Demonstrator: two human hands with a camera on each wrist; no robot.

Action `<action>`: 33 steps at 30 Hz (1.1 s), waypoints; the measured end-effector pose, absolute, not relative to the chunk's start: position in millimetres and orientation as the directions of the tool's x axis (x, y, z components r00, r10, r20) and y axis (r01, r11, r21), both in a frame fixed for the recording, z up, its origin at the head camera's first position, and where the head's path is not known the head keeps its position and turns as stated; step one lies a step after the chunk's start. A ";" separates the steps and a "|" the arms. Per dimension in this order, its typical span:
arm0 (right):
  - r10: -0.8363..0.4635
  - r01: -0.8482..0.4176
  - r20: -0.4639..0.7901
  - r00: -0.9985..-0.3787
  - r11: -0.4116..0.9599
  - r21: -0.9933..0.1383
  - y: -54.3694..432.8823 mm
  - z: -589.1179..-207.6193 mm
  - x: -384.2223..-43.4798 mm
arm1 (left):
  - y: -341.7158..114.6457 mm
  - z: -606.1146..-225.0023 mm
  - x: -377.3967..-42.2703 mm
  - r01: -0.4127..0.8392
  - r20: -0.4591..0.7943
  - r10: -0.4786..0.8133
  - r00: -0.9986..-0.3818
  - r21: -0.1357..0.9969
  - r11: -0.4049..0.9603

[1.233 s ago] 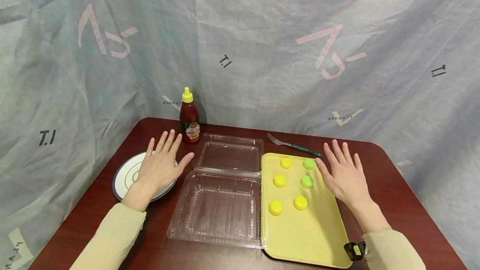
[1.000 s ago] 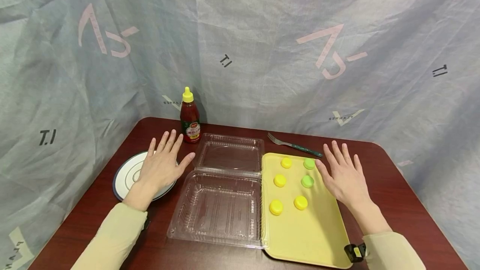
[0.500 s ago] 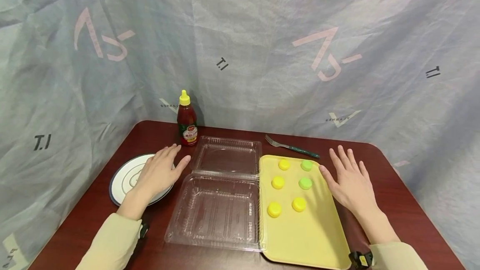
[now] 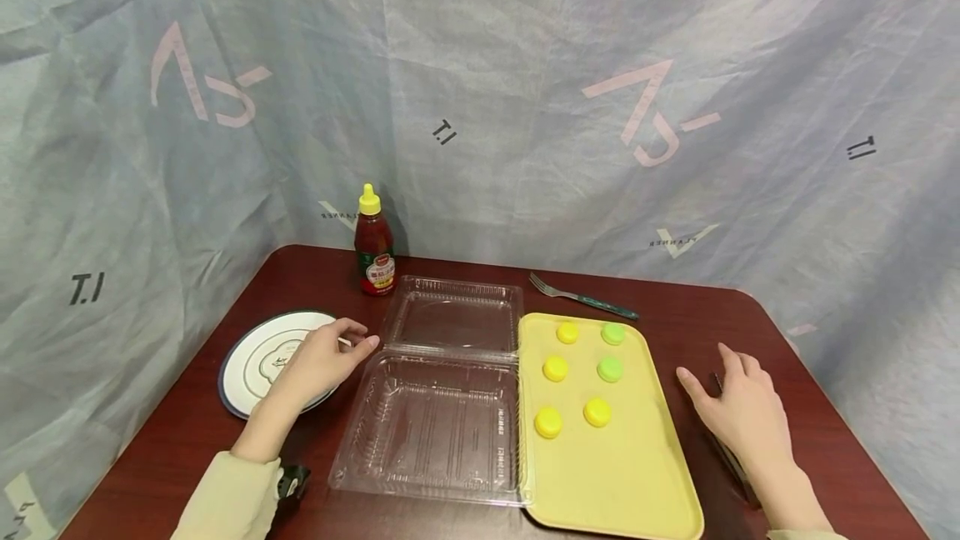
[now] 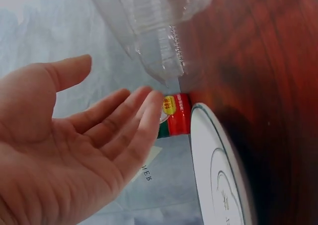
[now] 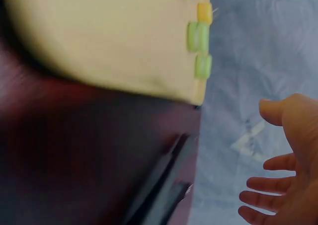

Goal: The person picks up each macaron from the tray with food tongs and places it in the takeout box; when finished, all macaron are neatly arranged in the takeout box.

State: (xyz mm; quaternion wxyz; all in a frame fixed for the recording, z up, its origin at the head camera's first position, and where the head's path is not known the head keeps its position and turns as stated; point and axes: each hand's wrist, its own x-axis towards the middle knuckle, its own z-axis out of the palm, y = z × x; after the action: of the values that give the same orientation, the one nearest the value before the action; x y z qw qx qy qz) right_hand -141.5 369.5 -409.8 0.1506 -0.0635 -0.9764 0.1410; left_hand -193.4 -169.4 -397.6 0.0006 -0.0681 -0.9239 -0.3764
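My left hand [image 4: 321, 363] hovers over the right side of a white plate [image 4: 251, 357] with a dark rim, fingers loosely bent and holding nothing. Just right of it lies a clear plastic clamshell box [image 4: 442, 423], its lid folded back. My right hand [image 4: 750, 415] is above the table's right side, thumb apart from the fingers, nothing held. Under it lies a long dark two-armed tool [image 4: 731, 461], seemingly tongs, partly hidden by the hand and forearm. Between the hands, a yellow tray [image 4: 615, 473] bears several yellow macarons [image 4: 548, 422] and two green macarons [image 4: 610, 369].
A ketchup bottle [image 4: 375, 252] with a yellow cap stands upright at the back left. Behind the tray lies a fork [image 4: 585, 298] with a green handle. The box's right edge overlaps the tray. A grey cloth [image 4: 510, 107] hangs behind the dark red table [image 4: 693, 307].
Both hands, at first spread flat, have relaxed their fingers. My right hand has moved right and nearer me, over the dark tool; the left has lowered slightly. Objects stay in place.
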 end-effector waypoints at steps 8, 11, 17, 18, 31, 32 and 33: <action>0.245 0.198 0.131 -0.960 0.935 -0.295 396.1 -428.9 -126.6 | -169.2 -404.9 -186.0 0.058 -0.050 0.167 -0.985 0.808 0.586; 0.267 0.230 0.082 -0.960 0.922 -0.311 402.3 -435.1 -125.2 | -170.1 -407.9 -182.4 0.056 -0.047 0.167 -0.985 0.824 0.563; 0.278 0.261 0.000 -0.961 0.902 -0.345 413.1 -443.6 -123.5 | -168.5 -413.3 -178.7 0.054 -0.042 0.177 -0.983 0.862 0.504; 0.280 0.267 -0.015 -0.960 0.898 -0.351 414.4 -444.2 -123.3 | -167.8 -414.3 -178.9 0.057 -0.038 0.178 -0.983 0.865 0.498; 0.271 0.320 -0.183 -0.945 0.879 -0.353 419.9 -448.3 -123.7 | -168.2 -424.4 -178.2 0.028 -0.041 0.167 -0.985 0.919 0.393; 0.269 0.319 -0.183 -0.946 0.881 -0.351 420.1 -448.9 -124.0 | -168.5 -424.8 -178.1 0.026 -0.043 0.169 -0.985 0.922 0.386; 0.267 0.316 -0.181 -0.946 0.882 -0.350 420.5 -449.7 -124.3 | -168.7 -425.6 -178.2 0.019 -0.048 0.167 -0.985 0.927 0.375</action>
State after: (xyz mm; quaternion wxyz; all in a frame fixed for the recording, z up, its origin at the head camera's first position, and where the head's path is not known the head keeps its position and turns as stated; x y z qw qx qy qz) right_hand -124.3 420.5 -449.7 -0.0638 -0.1506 -0.9679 0.1906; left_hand -178.2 -168.7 -425.6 -0.0668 -0.0564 -0.8266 -0.5560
